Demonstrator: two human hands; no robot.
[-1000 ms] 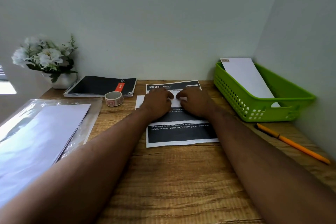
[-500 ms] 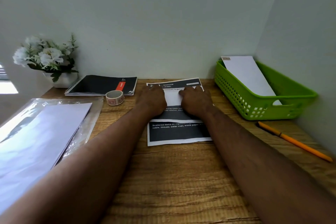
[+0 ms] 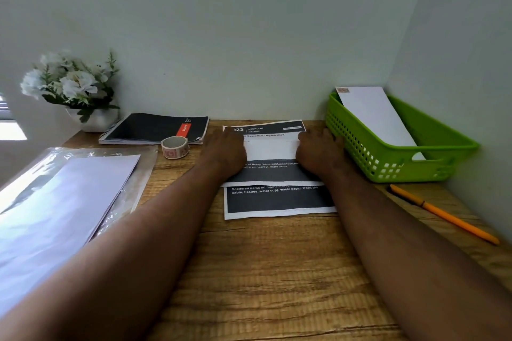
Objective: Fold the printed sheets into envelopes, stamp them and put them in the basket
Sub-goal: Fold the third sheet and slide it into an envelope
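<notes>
My left hand (image 3: 225, 151) and right hand (image 3: 318, 152) lie palm-down, fingers flat, on the black-and-white printed paper sheet (image 3: 277, 199) at the back middle of the wooden desk (image 3: 263, 271); neither pinches anything. Left hand covers the sheet's left edge, right hand its right edge, with a white folded band of the sheet bare between them. The sheet's near part lies flat toward me, white text on black. Right of it, just beside my right hand, stands the green perforated plastic basket (image 3: 360, 147), holding one white envelope (image 3: 374, 116) tilted against the back rim, stamp at its top left corner. Left of the sheet: a small roll of stamps (image 3: 175, 147), touching a black spiral notebook (image 3: 155, 129). Far left: white paper stack (image 3: 55, 202) on clear plastic. An orange pencil (image 3: 443, 213) lies near the basket's front.
</notes>
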